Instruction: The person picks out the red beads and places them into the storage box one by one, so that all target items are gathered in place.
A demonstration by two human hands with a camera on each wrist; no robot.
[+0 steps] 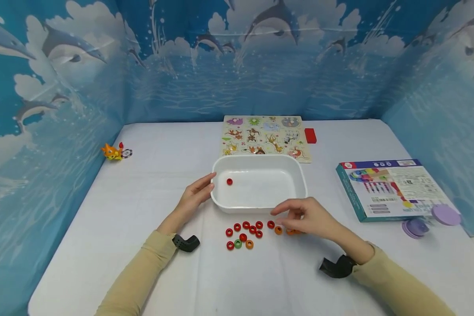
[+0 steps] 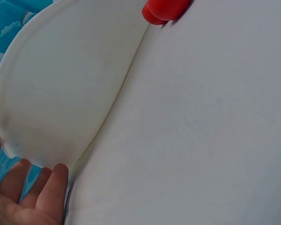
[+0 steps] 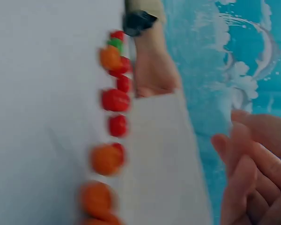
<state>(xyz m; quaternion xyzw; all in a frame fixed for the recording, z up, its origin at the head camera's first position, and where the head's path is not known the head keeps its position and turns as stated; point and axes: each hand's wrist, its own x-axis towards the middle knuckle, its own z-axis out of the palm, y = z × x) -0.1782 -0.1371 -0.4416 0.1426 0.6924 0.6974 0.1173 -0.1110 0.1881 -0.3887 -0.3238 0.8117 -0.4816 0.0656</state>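
Note:
A white rectangular tray (image 1: 260,209) sits mid-table with one red bead (image 1: 229,181) inside it, near its left end. My left hand (image 1: 193,197) touches the tray's left end; its fingers lie along the outer wall in the left wrist view. Just off the tray's front right corner is my right hand (image 1: 304,215), raised above the beads. Its thumb and index finger are apart, and no bead shows between them. Below the tray lie several red ring beads (image 1: 253,229), a green bead (image 1: 238,244) and orange beads (image 1: 249,244). Some orange ones are partly hidden under the right hand.
Behind the tray lies an animal puzzle board (image 1: 266,136) with a red block (image 1: 310,135) beside it. A boxed set (image 1: 395,188) and purple lidded pots (image 1: 416,228) are at right. A small orange toy (image 1: 112,152) stands at the far left.

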